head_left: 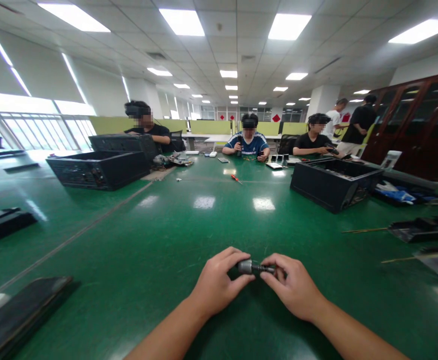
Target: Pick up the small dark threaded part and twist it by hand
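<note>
Between my two hands, just above the green tabletop [158,260], is a small metal part [246,266] with a thick grey cylinder at its left end and a thinner ridged or spring-wound shaft [263,268] reaching right. It lies roughly level. The thumb and fingers of my left hand [219,280] close around the thick cylinder end. My right hand [293,285] pinches the thin shaft end with thumb and fingertips. The exact kind of part is too small to tell, and its outer ends are partly covered by my fingers.
A red-handled screwdriver [236,178] lies further off. Open black computer cases stand at right [333,185] and left [98,170]. Dark trays [425,230] holding thin rods sit at far right, and a dark flat panel [27,315] at near left. Several people work or stand beyond.
</note>
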The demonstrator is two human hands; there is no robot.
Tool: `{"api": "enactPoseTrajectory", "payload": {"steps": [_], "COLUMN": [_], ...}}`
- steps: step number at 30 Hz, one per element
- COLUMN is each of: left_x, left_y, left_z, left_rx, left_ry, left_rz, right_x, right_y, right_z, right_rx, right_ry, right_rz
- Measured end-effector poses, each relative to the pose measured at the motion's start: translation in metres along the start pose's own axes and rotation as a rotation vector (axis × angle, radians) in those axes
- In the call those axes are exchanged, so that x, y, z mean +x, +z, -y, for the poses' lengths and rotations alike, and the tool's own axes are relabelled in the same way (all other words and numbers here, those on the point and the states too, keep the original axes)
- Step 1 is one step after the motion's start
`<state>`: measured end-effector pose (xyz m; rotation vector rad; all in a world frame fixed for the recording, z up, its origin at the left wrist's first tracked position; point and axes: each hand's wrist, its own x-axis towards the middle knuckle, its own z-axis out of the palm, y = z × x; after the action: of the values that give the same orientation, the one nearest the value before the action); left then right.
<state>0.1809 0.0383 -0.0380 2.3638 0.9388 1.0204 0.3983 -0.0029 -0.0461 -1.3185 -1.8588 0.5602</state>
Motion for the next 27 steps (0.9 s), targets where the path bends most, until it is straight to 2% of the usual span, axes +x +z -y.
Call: {"api": "enactPoseTrajectory", "payload": {"steps": [8, 27], "left_x": [-0.0007, -0.0001], "left_y": [-0.0012, -0.0062], "left_z": [0.0009, 0.0036], "left_rx": [-0.012, -0.026], "left_ry": [-0.006, -0.037], "left_rz": [-0.03, -0.072], "right_x": [0.0003, 0.0013], "right_y": [-0.0009, -0.0033], "right_z": [-0.0011, -0.0068], "right_rx": [0.034, 0.028], "right_ry": [0.05, 0.063], "right_rz": [0.024, 0.001]}}
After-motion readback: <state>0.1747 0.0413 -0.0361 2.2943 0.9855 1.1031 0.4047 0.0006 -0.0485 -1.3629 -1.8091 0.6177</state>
